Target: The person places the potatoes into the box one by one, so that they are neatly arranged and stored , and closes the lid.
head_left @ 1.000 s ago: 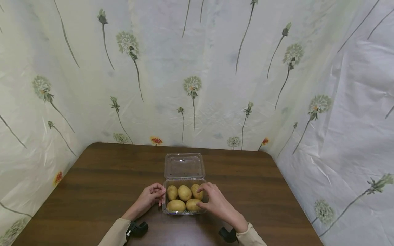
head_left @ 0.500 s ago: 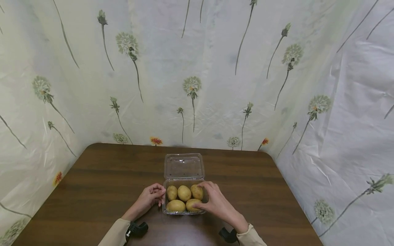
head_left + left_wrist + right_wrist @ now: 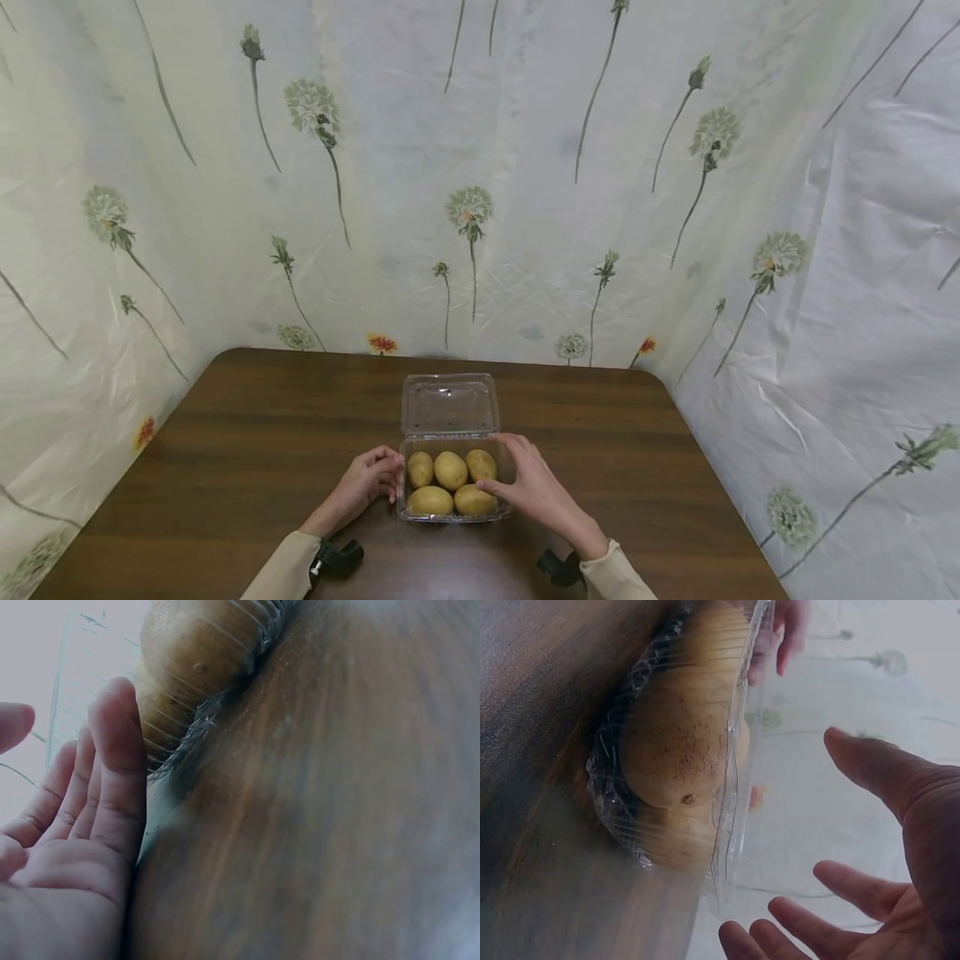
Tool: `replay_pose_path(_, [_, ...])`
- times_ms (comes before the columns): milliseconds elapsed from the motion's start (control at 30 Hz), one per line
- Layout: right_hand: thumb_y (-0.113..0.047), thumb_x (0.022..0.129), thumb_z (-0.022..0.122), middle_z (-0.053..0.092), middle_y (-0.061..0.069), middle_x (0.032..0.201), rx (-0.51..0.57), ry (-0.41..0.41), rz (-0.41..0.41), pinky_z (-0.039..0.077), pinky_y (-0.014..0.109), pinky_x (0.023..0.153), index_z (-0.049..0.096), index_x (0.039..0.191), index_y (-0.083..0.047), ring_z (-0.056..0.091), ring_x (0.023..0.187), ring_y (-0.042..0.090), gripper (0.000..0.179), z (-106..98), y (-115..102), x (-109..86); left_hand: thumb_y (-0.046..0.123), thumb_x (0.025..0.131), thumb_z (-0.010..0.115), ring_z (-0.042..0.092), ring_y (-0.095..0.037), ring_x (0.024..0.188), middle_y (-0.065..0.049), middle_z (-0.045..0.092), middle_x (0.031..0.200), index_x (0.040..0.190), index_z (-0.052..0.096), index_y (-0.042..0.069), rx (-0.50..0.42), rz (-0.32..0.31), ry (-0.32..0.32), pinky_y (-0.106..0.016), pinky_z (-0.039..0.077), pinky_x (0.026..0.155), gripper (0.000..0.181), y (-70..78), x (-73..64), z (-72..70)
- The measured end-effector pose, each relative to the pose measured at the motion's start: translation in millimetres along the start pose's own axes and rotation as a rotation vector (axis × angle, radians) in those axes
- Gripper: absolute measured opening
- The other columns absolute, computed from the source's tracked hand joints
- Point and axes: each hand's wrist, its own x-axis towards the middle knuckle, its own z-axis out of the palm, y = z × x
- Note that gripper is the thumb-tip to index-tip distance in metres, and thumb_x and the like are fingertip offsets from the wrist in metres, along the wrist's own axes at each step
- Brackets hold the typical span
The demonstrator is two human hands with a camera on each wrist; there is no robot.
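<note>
A clear plastic clamshell box [image 3: 411, 518] stands on the table with its lid [image 3: 450, 404] folded back. Several yellow-brown potatoes [image 3: 451, 471] lie inside in two rows. At the box's left wall is my left hand [image 3: 362, 487], its fingers [image 3: 118, 735] nearly straight along the side in the left wrist view. My right hand [image 3: 538, 490] hovers at the right side, thumb and fingers spread with nothing between them. In the head view its thumb overlaps the front right potato [image 3: 471, 502]; the right wrist view shows the hand apart from the potatoes, above the rim.
The dark wooden table [image 3: 300, 400] extends around the box. Behind it and at both sides hangs a pale curtain [image 3: 525, 250] printed with dandelions. Each wrist bears a black mount [image 3: 337, 558] below a beige sleeve [image 3: 285, 567].
My right hand has drawn away from the two right potatoes, its fingers moving toward the back right and spreading wider. The left hand stays beside the box, its fingers a little looser.
</note>
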Motion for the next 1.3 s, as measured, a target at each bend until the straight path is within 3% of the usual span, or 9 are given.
replay_pose_path(200, [-0.038,0.080,0.079,0.051,0.008,0.136,0.017,0.014,0.025,0.042,0.053,0.101,0.048,0.138,-0.014,0.047,0.127,0.031,0.071,0,4,1.9,0.022,0.104,0.041,0.062,-0.014,0.066,-0.003,0.060,0.081,0.099,0.055,0.005,-0.043,0.012,-0.023,-0.026,0.053,0.059,0.023,3.0,-1.3,1.1])
replay_pose_path(300, [-0.036,0.079,0.079,0.052,0.011,0.133,0.049,0.028,0.043,0.046,0.052,0.096,0.048,0.138,-0.012,0.052,0.120,0.032,0.070,-1,6,3.6,0.022,0.104,0.042,0.061,-0.015,0.066,-0.005,0.059,0.081,0.099,0.054,0.004,-0.057,0.001,0.007,-0.027,0.053,0.058,0.023,4.5,-1.3,2.1])
replay_pose_path(433, [-0.037,0.081,0.077,0.054,0.015,0.131,0.109,0.051,0.082,0.051,0.048,0.090,0.046,0.140,-0.011,0.058,0.113,0.034,0.071,-3,8,8.4,0.027,0.103,0.046,0.062,-0.018,0.062,-0.007,0.059,0.078,0.100,0.050,0.000,-0.033,-0.034,0.130,-0.031,0.055,0.057,0.027,9.6,0.6,4.5])
replay_pose_path(600, [-0.047,0.084,0.071,0.054,0.016,0.133,0.167,0.084,0.136,0.051,0.046,0.093,0.043,0.144,-0.013,0.056,0.120,0.033,0.074,-6,14,16.6,0.029,0.101,0.050,0.064,-0.022,0.059,-0.012,0.059,0.076,0.106,0.045,-0.006,0.029,-0.060,0.313,-0.034,0.056,0.055,0.036,22.2,9.5,4.7])
replay_pose_path(700, [-0.051,0.086,0.067,0.054,0.017,0.135,0.205,0.088,0.182,0.050,0.048,0.094,0.042,0.145,-0.017,0.055,0.122,0.033,0.073,-8,20,23.0,0.028,0.102,0.047,0.065,-0.024,0.062,-0.014,0.060,0.080,0.115,0.042,-0.007,0.052,-0.064,0.358,-0.034,0.055,0.057,0.038,30.3,16.4,2.3])
replay_pose_path(833, [-0.048,0.092,0.061,0.053,0.022,0.136,0.314,0.076,0.228,0.051,0.048,0.094,0.040,0.145,-0.014,0.055,0.122,0.037,0.067,-7,31,34.5,0.028,0.102,0.044,0.068,-0.025,0.075,-0.020,0.060,0.096,0.125,0.039,-0.005,0.081,-0.064,0.351,-0.035,0.057,0.066,0.040,38.4,26.8,-1.8])
replay_pose_path(1033, [-0.055,0.094,0.051,0.047,0.026,0.140,0.527,0.031,0.292,0.053,0.046,0.092,0.036,0.146,-0.006,0.051,0.124,0.043,0.073,-5,44,52.0,0.033,0.102,0.044,0.063,-0.034,0.104,-0.029,0.044,0.125,0.130,0.034,-0.001,0.104,-0.070,0.317,-0.044,0.055,0.086,0.045,42.6,39.0,-5.5])
replay_pose_path(1300, [-0.069,0.092,0.038,0.034,0.035,0.146,0.720,-0.065,0.385,0.041,0.054,0.104,0.022,0.150,0.001,0.039,0.133,0.048,0.092,-3,56,62.4,0.036,0.101,0.044,0.059,-0.037,0.111,-0.031,0.041,0.130,0.133,0.027,-0.001,0.061,-0.087,0.315,-0.049,0.051,0.094,0.052,37.6,43.4,-10.7])
